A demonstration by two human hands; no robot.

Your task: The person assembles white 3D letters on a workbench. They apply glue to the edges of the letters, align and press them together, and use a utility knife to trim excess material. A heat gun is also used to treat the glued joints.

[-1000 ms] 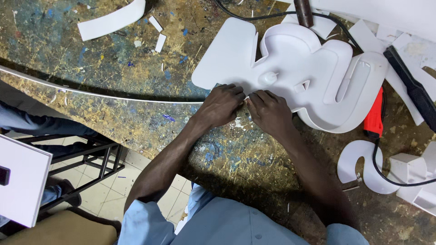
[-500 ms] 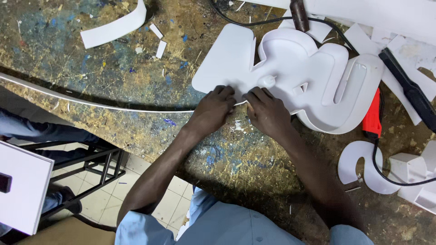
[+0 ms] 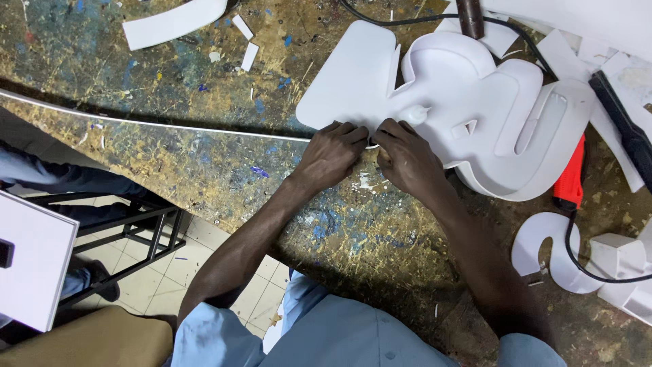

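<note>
Where both hands meet at the centre of the view, a large white plastic letter-shaped shell with raised side walls point(image 3: 475, 115) lies flat on the paint-spattered wooden worktop point(image 3: 170, 156), reaching from the middle toward two o'clock. The left hand point(image 3: 333, 153) and the right hand point(image 3: 406, 158) sit knuckle to knuckle at the shell's near edge, fingers curled down and pinching a thin white strip point(image 3: 372, 145) right at that edge; how firmly they hold it I cannot tell.

At twelve o'clock a black cable point(image 3: 407, 20) runs over the shell's far side beside a dark cylindrical tool tip point(image 3: 468, 17). At three o'clock a red-handled tool point(image 3: 572, 173) lies just beside the shell's wall, with a long black tool point(image 3: 625, 122) past it on white offcuts. At four o'clock a curved white plastic piece point(image 3: 543, 248) and a small white box-like piece point(image 3: 614, 255) rest near another loop of cable.

Toward eleven o'clock a long white curved strip point(image 3: 173, 24) and two small white scraps point(image 3: 246, 44) lie well apart from the hands. A thin pale strip point(image 3: 156, 122) runs across the worktop from nine o'clock to the left hand. At eight o'clock, below the worktop's edge, stand a black metal stool frame point(image 3: 129, 238) on the tiled floor point(image 3: 183, 272) and a white panel point(image 3: 30, 265).
</note>
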